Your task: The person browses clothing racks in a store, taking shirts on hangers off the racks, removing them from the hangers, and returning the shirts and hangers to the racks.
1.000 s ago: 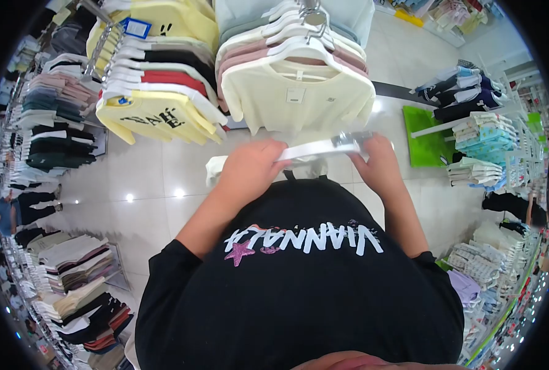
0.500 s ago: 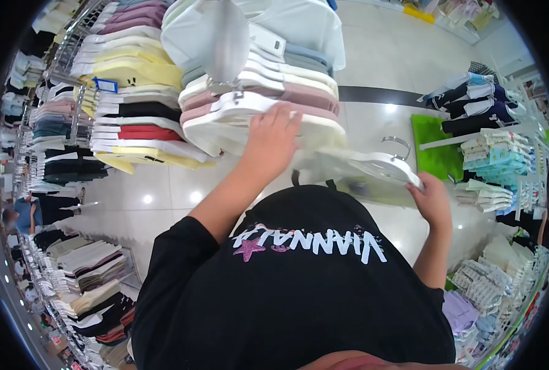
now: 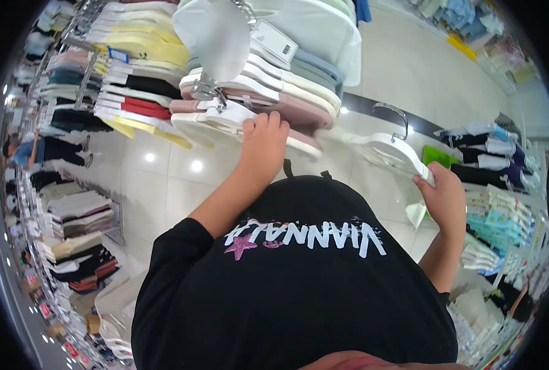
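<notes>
A white hanger [image 3: 404,150] with a metal hook is held by its right end in my right hand [image 3: 442,190], fingers closed. The pale garment [image 3: 373,159] on it is partly smeared by motion. At the front of the clothes rack, my left hand [image 3: 266,139] grips the shoulder of another white hanger [image 3: 230,113] over a cream garment [image 3: 206,127]. Pink garments [image 3: 305,113] hang right behind that one. Farther back are cream and blue-grey tops [image 3: 314,73] and a large white shirt [image 3: 330,34] with a tag [image 3: 274,43].
A round pale disc [image 3: 222,40] stands above the rack's metal end [image 3: 206,87]. Yellow, black and red garments [image 3: 141,108] hang at the left. More racks [image 3: 490,154] line the right side. Another person [image 3: 46,150] stands in the far left aisle on the tiled floor [image 3: 163,185].
My right hand has moved a little right with its hanger, farther from the rack. My left hand stays at the front hanger. The whole view has shifted slightly.
</notes>
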Motion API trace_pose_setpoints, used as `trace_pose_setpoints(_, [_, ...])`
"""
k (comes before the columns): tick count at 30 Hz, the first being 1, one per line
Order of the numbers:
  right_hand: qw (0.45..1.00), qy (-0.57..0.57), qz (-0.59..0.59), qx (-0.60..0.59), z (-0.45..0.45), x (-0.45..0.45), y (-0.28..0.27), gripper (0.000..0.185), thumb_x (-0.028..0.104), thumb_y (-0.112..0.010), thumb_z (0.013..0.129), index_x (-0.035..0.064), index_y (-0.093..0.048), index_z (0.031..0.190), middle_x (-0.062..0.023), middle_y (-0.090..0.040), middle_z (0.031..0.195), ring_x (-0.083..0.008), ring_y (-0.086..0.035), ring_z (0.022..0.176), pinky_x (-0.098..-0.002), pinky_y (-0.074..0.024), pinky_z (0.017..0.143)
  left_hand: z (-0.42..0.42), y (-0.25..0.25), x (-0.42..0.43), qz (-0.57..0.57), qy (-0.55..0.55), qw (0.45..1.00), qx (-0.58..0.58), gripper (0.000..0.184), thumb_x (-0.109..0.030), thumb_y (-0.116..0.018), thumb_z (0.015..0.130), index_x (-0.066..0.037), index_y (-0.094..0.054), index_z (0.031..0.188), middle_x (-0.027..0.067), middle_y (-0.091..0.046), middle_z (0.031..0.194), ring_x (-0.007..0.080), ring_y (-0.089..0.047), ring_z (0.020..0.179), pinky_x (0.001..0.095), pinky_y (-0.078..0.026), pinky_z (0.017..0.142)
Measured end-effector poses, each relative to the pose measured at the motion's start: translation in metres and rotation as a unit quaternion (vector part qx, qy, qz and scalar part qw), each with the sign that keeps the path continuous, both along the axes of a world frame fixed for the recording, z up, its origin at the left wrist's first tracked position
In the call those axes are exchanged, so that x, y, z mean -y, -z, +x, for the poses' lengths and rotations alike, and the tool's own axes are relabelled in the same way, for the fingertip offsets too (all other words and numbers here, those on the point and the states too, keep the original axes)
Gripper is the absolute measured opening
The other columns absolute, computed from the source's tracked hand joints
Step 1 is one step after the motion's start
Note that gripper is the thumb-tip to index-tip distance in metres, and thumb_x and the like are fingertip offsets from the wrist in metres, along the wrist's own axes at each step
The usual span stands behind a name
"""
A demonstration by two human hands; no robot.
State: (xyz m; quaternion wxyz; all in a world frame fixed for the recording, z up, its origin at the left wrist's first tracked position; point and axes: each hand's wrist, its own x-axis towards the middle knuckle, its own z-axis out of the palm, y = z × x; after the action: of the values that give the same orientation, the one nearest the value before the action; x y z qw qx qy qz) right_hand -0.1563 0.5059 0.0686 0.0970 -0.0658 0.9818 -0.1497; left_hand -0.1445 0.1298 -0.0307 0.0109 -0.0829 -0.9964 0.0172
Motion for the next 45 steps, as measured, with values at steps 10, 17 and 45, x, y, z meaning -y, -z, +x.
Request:
trace_pose_setpoints(10, [0.973,-0.167,-0.153,0.041,-0.075,0.16,0.063,0.04,0.039,-0.074,0.093,0.0001,-0.066,0.102,-0.0245,-0.068,0.084,-0.0452,-0.066,0.084,-0.0514,-0.051,0.074,0.033,0.008,0.017,0.1,0.058,0.985,-0.131,0.031,-0.014,-0.077,0.078,-0.013,-0.069,0.108,0.0044,-0.062,0.123,0.0252,-0.055,0.123,0.0443,-0.037,0.102])
trace_pose_setpoints(17, [0.966,-0.198,-0.156,0.053,-0.091,0.254,0.081,0.048,0.04,-0.067,0.096,-0.0025,-0.067,0.118,-0.0288,-0.071,0.101,-0.0455,-0.068,0.097,-0.048,-0.0525,0.083,0.084,0.015,0.06,0.244,-0.021,0.96,-0.139,0.029,-0.007,-0.074,0.081,-0.017,-0.069,0.108,0.0024,-0.062,0.125,0.027,-0.057,0.119,0.0465,-0.042,0.1])
trace_pose_setpoints(45, [0.736,-0.464,-0.375,0.321,0.148,0.568,0.073,0.017,0.01,-0.07,0.095,0.0052,-0.055,0.088,-0.0001,-0.049,0.077,-0.0114,-0.046,0.073,-0.0277,-0.0431,0.069,0.388,-0.009,0.296,0.791,-0.308,0.517,-0.11,0.012,-0.011,-0.06,0.102,-0.002,-0.065,0.11,0.0027,-0.063,0.108,0.0124,-0.059,0.101,0.0304,-0.048,0.094])
